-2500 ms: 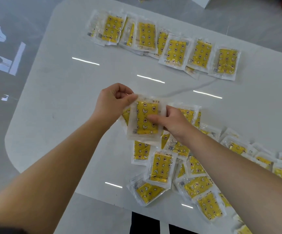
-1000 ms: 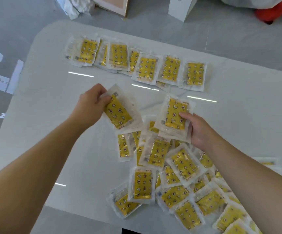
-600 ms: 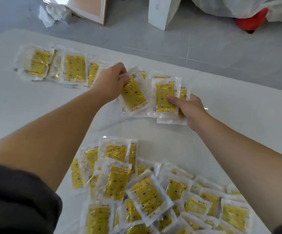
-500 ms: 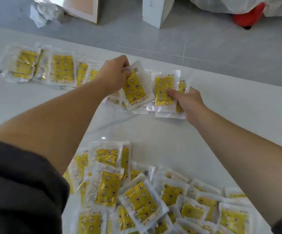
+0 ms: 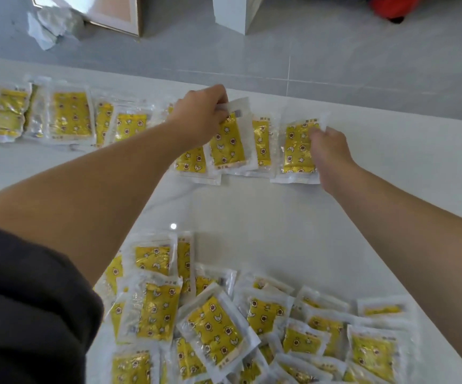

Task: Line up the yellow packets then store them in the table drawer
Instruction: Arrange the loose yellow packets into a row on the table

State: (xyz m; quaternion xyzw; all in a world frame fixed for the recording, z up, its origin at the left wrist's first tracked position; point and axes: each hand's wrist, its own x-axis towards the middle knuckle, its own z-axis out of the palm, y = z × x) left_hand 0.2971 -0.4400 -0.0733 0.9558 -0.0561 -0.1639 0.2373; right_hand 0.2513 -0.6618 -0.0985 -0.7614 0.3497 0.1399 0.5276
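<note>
A row of yellow packets [image 5: 70, 115] in clear wrappers runs along the far side of the white table [image 5: 266, 217]. My left hand [image 5: 200, 115] pinches the top corner of one packet [image 5: 228, 139] over the row's right part. My right hand [image 5: 326, 145] holds the rightmost packet [image 5: 297, 151] flat on the table at the row's end. A loose heap of the same packets [image 5: 216, 322] lies near me at the table's front. No drawer is in view.
Beyond the table's far edge is grey tiled floor with a leaning framed panel [image 5: 113, 12], crumpled white wrapping [image 5: 50, 26], a white box [image 5: 235, 12] and a red object [image 5: 393, 6]. My dark sleeve [image 5: 30, 314] fills the lower left.
Both hands carried a packet each from the heap up to the far row. My right hand has set its packet down at the row's right end; my left hand lowers its packet beside it.
</note>
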